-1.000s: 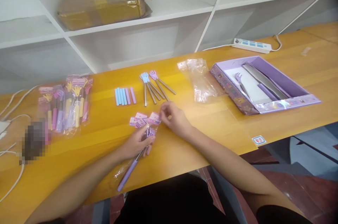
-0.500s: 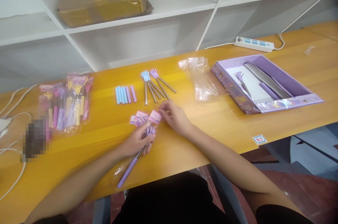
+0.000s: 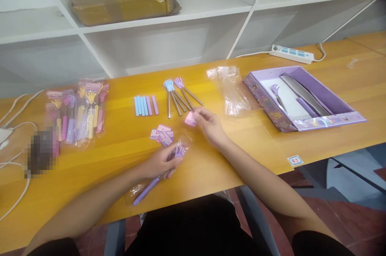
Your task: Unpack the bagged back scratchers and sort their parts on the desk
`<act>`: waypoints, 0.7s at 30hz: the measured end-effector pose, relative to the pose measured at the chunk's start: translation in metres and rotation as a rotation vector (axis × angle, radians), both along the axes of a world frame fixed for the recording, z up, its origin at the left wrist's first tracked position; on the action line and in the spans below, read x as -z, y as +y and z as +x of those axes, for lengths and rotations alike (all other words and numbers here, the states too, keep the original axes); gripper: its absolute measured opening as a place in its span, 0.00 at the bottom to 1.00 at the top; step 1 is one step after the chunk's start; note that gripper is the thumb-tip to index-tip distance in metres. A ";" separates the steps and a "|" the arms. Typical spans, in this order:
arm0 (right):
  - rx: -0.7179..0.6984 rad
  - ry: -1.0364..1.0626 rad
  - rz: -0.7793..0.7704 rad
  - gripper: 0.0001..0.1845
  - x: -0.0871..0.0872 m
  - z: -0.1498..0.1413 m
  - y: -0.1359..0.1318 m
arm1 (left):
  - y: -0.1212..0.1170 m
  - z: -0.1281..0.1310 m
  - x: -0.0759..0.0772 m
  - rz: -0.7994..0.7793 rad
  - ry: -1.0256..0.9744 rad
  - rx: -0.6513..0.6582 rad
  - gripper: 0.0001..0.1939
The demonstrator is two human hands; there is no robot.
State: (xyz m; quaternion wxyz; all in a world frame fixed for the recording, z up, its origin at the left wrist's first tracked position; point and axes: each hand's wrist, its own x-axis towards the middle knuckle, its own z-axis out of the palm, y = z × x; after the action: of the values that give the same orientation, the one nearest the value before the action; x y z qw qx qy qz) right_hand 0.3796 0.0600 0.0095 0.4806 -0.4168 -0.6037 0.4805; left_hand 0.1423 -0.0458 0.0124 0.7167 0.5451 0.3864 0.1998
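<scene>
My left hand [image 3: 164,161] is closed around a purple back scratcher [image 3: 147,191] inside a clear plastic bag; its claw head shows past my fingers and its purple handle points toward the table's front edge. Pinched in my right hand [image 3: 209,125] is a small pink card [image 3: 190,119], held up and apart from the bag. A small pile of printed cards [image 3: 163,134] lies just beyond my left hand. Farther back are blue and purple handle sleeves [image 3: 141,105] in a row, and metal scratcher rods [image 3: 180,101] with blue and purple claw heads.
Bagged back scratchers [image 3: 78,115] lie at the left, near white cables [image 3: 15,163]. Flat clear bags [image 3: 230,91] and an open purple box [image 3: 273,116] with a scratcher inside are at the right. Behind stand white shelves [image 3: 211,2] with a taped carton [image 3: 123,1] and a power strip [image 3: 292,54].
My right hand has moved right and away from the bag, carrying one pink card off the spot by the pile. My left hand still grips the bagged scratcher, shifted slightly right.
</scene>
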 end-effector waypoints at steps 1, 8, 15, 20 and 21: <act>0.037 0.026 -0.056 0.20 0.001 -0.004 -0.001 | -0.002 0.000 -0.002 -0.005 0.001 0.043 0.31; -0.231 -0.311 0.029 0.21 -0.003 -0.052 -0.002 | -0.004 -0.002 -0.009 -0.042 -0.048 0.082 0.29; -0.430 -0.291 -0.097 0.38 -0.045 -0.012 -0.012 | -0.001 -0.002 0.010 -0.069 -0.227 -0.088 0.29; -0.326 -0.396 0.031 0.26 -0.078 0.010 -0.042 | 0.006 -0.005 0.014 -0.088 -0.366 0.056 0.25; -0.145 -0.361 0.103 0.25 -0.085 0.012 -0.045 | 0.007 -0.006 0.014 -0.084 -0.366 0.104 0.25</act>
State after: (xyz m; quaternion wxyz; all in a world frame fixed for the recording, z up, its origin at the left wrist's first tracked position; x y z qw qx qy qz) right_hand 0.3911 0.0149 0.0944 0.3494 -0.4263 -0.7323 0.3999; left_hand 0.1363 -0.0387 -0.0014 0.8066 0.4883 0.2287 0.2420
